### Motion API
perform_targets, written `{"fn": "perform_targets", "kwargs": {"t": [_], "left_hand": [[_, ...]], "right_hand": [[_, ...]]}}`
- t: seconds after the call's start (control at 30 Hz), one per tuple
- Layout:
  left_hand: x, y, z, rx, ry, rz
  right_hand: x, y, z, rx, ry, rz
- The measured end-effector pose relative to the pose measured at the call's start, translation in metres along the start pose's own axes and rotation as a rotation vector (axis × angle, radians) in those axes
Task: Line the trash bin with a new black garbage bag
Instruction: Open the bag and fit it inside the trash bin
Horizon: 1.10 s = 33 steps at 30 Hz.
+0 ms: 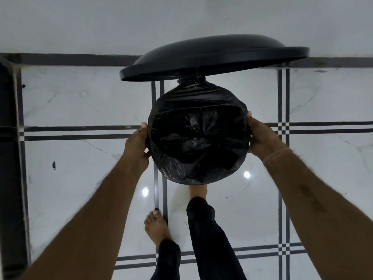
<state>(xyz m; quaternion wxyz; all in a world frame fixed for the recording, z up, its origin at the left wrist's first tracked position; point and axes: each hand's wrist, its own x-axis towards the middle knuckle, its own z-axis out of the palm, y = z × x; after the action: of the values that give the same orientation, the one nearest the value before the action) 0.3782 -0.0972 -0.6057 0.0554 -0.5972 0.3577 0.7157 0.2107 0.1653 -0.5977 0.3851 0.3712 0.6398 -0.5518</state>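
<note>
One round trash bin (189, 79) stood on the tiled floor (80, 178), close to the wall (101, 23). Its one black lid (214, 55) was raised at the far side, above the hinge. One black garbage bag (198, 138) was inside the bin. The bag's edge was folded outward over the whole rim, and its wrinkled bottom hung down in the opening.

Two bare hands were at the bin, one on each side. The left hand (139, 146) gripped the folded edge of the bag at the left side of the rim, with the thumb up and the fingers curled in below. The right hand (262, 136) gripped the bag at the right side. Its thumb lay along the rim, and its fingers were mostly hidden behind the plastic. One thin band (277, 154) sat on the right wrist.

Two bare feet were visible below two dark trouser legs. The left foot (156, 229) stood flat on the floor, near the bin. The right foot (198, 191) reached under the front of the bin, and its toes were hidden there.

Two small bright reflections (145, 191) shone on the floor, one on each side of the right foot.
</note>
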Motion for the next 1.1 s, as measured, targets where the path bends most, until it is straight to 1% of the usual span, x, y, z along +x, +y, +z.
{"fn": "perform_targets", "kwargs": {"t": [0.1, 0.17, 0.2, 0.3, 0.37, 0.47, 0.53, 0.63, 0.8, 0.97, 1.03, 1.07, 1.1], "left_hand": [[-0.013, -0.017, 0.003, -0.124, 0.098, -0.013], [-0.028, -0.035, 0.000, -0.161, 0.173, -0.061], [-0.037, -0.044, -0.003, -0.168, 0.157, -0.088], [-0.054, -0.067, -0.008, -0.237, -0.003, -0.167], [-0.053, -0.074, -0.009, -0.302, -0.005, -0.168], [-0.042, -0.076, -0.009, -0.353, 0.042, -0.175], [-0.035, -0.080, -0.008, -0.349, 0.056, -0.174], [-0.044, -0.085, -0.006, -0.427, 0.049, -0.186], [-0.059, -0.101, -0.007, -0.500, -0.014, -0.297], [-0.048, -0.103, -0.001, -0.480, 0.059, -0.285], [-0.048, -0.100, 0.002, -0.522, 0.060, -0.256], [-0.049, -0.098, 0.002, -0.523, 0.051, -0.239], [-0.051, -0.093, 0.002, -0.506, 0.043, -0.217]], "right_hand": [[-0.009, 0.027, -0.004, 0.197, 0.127, -0.080], [-0.021, 0.056, -0.014, 0.272, 0.185, -0.038], [-0.029, 0.070, -0.018, 0.289, 0.170, 0.016], [-0.048, 0.099, -0.017, 0.406, 0.069, 0.162], [-0.049, 0.107, -0.012, 0.493, 0.061, 0.172], [-0.039, 0.109, -0.004, 0.560, 0.086, 0.118], [-0.031, 0.113, -0.003, 0.563, 0.089, 0.115], [-0.033, 0.123, -0.004, 0.565, 0.098, 0.144], [-0.052, 0.135, 0.002, 0.620, 0.026, 0.222], [-0.033, 0.131, 0.013, 0.667, 0.152, 0.190], [-0.042, 0.129, 0.013, 0.608, 0.214, 0.124], [-0.054, 0.128, 0.012, 0.485, 0.286, 0.027], [-0.068, 0.125, 0.011, 0.281, 0.403, -0.148]]}}
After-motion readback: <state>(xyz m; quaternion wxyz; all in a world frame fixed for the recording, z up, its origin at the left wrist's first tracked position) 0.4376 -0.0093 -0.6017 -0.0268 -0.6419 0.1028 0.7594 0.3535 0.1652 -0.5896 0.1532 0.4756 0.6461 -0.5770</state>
